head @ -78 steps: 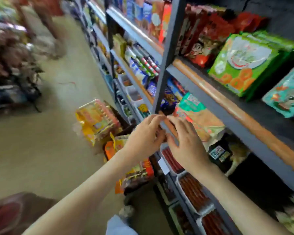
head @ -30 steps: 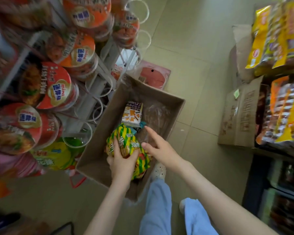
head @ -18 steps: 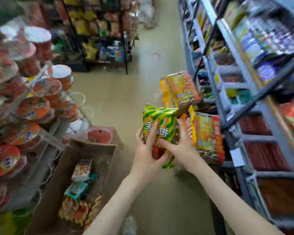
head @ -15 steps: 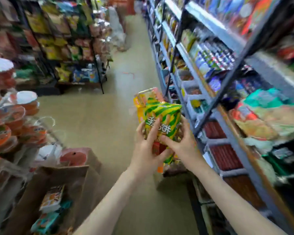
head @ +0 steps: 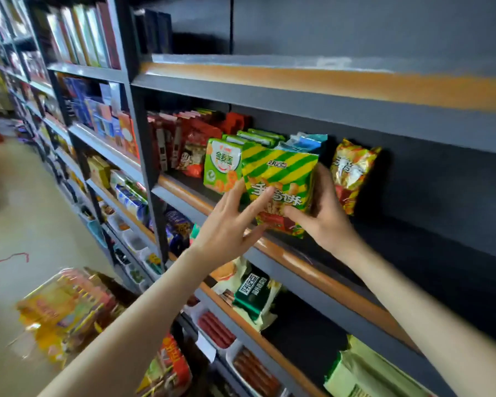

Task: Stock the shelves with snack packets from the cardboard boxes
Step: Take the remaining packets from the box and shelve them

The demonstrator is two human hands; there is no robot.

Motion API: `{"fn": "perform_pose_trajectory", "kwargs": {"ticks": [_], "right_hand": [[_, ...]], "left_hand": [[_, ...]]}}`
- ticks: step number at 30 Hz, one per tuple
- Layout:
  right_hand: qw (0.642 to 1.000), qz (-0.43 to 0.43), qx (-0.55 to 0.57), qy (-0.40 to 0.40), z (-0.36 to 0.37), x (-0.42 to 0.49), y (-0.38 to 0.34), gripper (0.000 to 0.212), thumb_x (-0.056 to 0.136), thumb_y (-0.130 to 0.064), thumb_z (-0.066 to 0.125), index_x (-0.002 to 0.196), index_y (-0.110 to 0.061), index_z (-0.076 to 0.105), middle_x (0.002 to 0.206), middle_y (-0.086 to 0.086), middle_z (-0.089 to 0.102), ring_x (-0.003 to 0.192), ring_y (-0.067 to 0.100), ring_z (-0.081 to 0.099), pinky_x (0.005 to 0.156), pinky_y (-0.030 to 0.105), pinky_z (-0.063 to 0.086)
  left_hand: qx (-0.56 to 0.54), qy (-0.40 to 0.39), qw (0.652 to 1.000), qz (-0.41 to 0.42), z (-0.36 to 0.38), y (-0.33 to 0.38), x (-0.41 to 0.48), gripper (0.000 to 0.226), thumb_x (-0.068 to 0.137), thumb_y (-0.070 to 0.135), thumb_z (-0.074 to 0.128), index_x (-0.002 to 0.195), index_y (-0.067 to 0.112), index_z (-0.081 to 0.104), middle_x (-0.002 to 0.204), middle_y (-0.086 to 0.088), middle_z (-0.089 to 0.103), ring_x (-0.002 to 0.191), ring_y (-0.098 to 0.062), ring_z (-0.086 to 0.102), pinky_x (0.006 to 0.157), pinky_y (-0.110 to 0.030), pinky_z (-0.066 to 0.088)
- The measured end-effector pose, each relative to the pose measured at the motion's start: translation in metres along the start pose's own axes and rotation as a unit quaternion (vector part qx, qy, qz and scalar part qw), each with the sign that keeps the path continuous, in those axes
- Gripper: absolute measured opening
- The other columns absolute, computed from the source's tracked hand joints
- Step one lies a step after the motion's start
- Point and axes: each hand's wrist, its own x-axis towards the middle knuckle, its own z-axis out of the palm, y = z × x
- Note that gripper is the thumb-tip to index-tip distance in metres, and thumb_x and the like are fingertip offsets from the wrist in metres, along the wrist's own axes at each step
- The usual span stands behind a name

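A green-and-yellow striped snack packet [head: 281, 181] stands upright at the front edge of the middle shelf [head: 312, 265]. My right hand [head: 324, 213] grips its right side and lower edge. My left hand [head: 229, 224] has its fingers spread, fingertips resting on the packet's lower left front. Just left of it stands a green packet with orange rings [head: 222, 169]; a similar striped packet [head: 351, 173] leans against the back wall on the right. No cardboard box is in view.
Red packets [head: 189, 147] fill the shelf's left end; to the right of my hand the shelf is dark and bare. Below are a dark green packet [head: 254, 296] and trays of red sausages [head: 215, 329]. Yellow and orange bags [head: 69, 308] are stacked in the aisle at lower left.
I lifted the striped packet out of the cardboard box, turned to the shelving and raised it with both hands to the middle shelf, where it now stands. My left fingers have spread.
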Motion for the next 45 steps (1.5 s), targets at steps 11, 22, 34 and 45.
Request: {"fn": "perform_pose_trajectory", "kwargs": {"ticks": [11, 22, 34, 45], "right_hand": [[0.972, 0.176, -0.095, 0.12, -0.074, 0.037, 0.079, 0.079, 0.088, -0.01, 0.067, 0.146, -0.024, 0.016, 0.145, 0.002, 0.038, 0.127, 0.017, 0.041, 0.109, 0.044, 0.036], [0.904, 0.234, -0.206, 0.293, -0.064, 0.064, 0.117, 0.128, 0.06, -0.02, 0.091, 0.152, -0.025, 0.002, 0.154, 0.005, 0.021, 0.141, 0.022, 0.022, 0.114, 0.04, 0.023], [0.929, 0.286, -0.126, 0.2, -0.069, 0.068, 0.111, 0.113, 0.074, -0.016, 0.082, 0.151, -0.022, 0.0, 0.144, 0.001, 0.04, 0.131, 0.016, 0.042, 0.104, 0.033, 0.036], [0.956, 0.088, -0.255, 0.114, 0.022, -0.011, 0.005, 0.064, 0.079, -0.006, 0.069, 0.134, -0.012, 0.037, 0.126, 0.002, 0.045, 0.118, 0.02, 0.046, 0.102, 0.031, 0.038]], "left_hand": [[0.025, -0.059, 0.994, 0.093, 0.09, -0.052, 0.082, 0.064, 0.091, 0.04, 0.049, 0.149, 0.025, 0.027, 0.148, -0.022, 0.029, 0.13, -0.038, 0.037, 0.107, -0.052, 0.035], [0.102, -0.107, 0.973, 0.18, 0.137, -0.086, 0.104, 0.105, 0.069, 0.065, 0.069, 0.152, 0.024, 0.019, 0.155, -0.021, 0.023, 0.143, -0.038, 0.024, 0.113, -0.058, 0.016], [0.086, -0.097, 0.981, 0.142, 0.137, -0.083, 0.101, 0.108, 0.067, 0.062, 0.075, 0.15, 0.019, 0.021, 0.153, -0.022, 0.028, 0.14, -0.039, 0.03, 0.11, -0.057, 0.025], [-0.115, -0.08, 0.97, -0.197, 0.03, 0.013, 0.008, 0.05, 0.088, 0.035, 0.046, 0.129, 0.008, 0.056, 0.132, -0.013, 0.054, 0.119, -0.035, 0.051, 0.097, -0.044, 0.042]]}}
